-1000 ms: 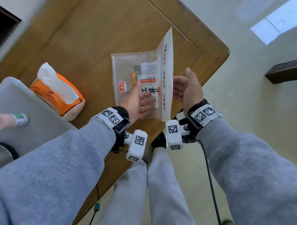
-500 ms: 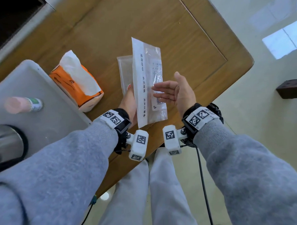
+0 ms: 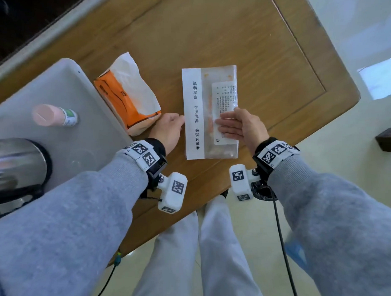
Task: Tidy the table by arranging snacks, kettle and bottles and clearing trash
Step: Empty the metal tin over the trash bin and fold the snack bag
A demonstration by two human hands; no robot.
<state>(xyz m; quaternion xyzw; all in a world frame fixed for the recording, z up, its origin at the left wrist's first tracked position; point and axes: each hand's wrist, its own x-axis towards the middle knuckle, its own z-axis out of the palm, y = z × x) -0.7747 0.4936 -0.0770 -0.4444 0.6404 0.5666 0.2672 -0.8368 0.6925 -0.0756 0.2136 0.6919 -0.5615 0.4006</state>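
A clear snack bag (image 3: 209,92) with a white printed strip lies flat on the wooden table (image 3: 264,45), label side up. My right hand (image 3: 240,125) presses on its lower right part with straight fingers. My left hand (image 3: 168,131) is at the bag's left edge; its fingertips meet or slip under that edge and are hidden. A steel kettle (image 3: 15,163) and a small pink bottle (image 3: 53,114) lying on its side are on a grey tray (image 3: 61,81) at the left.
An orange tissue pack (image 3: 126,95) with a tissue sticking out lies between the tray and the bag, close to my left hand. The table's corner and near edge are just right of and below the bag. Pale floor lies beyond.
The bag stood on edge between my hands, then was turned over and laid flat. My right hand moved from beside it onto its top.
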